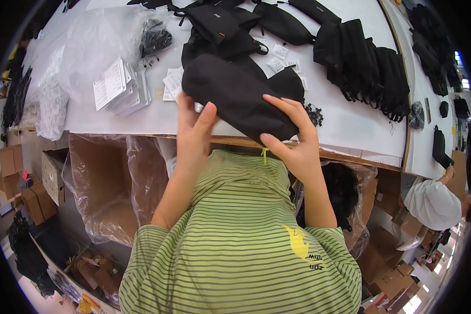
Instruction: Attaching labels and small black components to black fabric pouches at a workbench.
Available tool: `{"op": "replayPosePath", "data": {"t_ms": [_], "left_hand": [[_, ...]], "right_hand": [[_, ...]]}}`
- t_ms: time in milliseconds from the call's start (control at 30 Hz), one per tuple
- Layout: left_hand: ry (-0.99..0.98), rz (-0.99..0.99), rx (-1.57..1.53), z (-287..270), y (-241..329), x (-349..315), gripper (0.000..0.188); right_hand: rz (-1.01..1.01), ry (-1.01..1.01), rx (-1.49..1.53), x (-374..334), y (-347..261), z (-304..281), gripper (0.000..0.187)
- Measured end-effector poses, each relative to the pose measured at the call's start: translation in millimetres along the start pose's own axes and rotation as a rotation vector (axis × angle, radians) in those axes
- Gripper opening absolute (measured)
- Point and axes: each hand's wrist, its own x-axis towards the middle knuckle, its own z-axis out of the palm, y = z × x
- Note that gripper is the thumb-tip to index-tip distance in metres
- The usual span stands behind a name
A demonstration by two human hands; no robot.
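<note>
A black fabric pouch (230, 91), long and rounded at its ends, is held tilted above the near part of the white table. My right hand (295, 125) is closed on its right end, thumb below and fingers over the top. At the pouch's lower left is my left hand (193, 123), slightly blurred, its fingertips partly hidden. Something small and white (198, 107) shows between its thumb and fingers, too little to name. Several small white packets (279, 51) lie beyond the pouch, and small black parts (314, 114) lie beside my right hand.
Stacked white cards (115, 86) and clear plastic bags (99, 42) are at the left. More black pouches (214, 23) pile up at the back; a row (361, 68) stands at right. Plastic-lined boxes (102, 183) flank me below the table edge. Another person (432, 204) works at far right.
</note>
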Motion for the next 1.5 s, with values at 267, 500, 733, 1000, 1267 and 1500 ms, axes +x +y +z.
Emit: {"op": "replayPosePath", "data": {"t_ms": [267, 500, 733, 1000, 1267, 1500], "left_hand": [[0.079, 0.412, 0.505, -14, 6, 20, 0.016], [0.173, 0.228, 0.498, -9, 7, 23, 0.02], [-0.068, 0.107, 0.823, -44, -24, 35, 0.018], [-0.19, 0.325, 1.451, -35, -59, 40, 0.041], [-0.119, 0.15, 1.268, -29, -56, 48, 0.015], [-0.033, 0.309, 1.078, -30, -32, 33, 0.011]], "right_hand": [[0.248, -0.086, 0.451, -4, 21, -17, 0.041], [0.169, 0.141, 0.36, 20, 39, -70, 0.033], [0.25, 0.712, 0.141, 88, 80, -174, 0.045], [0.339, 0.695, -0.531, 93, 134, -189, 0.057], [0.203, 1.022, -0.09, 98, 159, -185, 0.043], [0.164, 1.088, -0.263, 110, 164, -207, 0.034]]}}
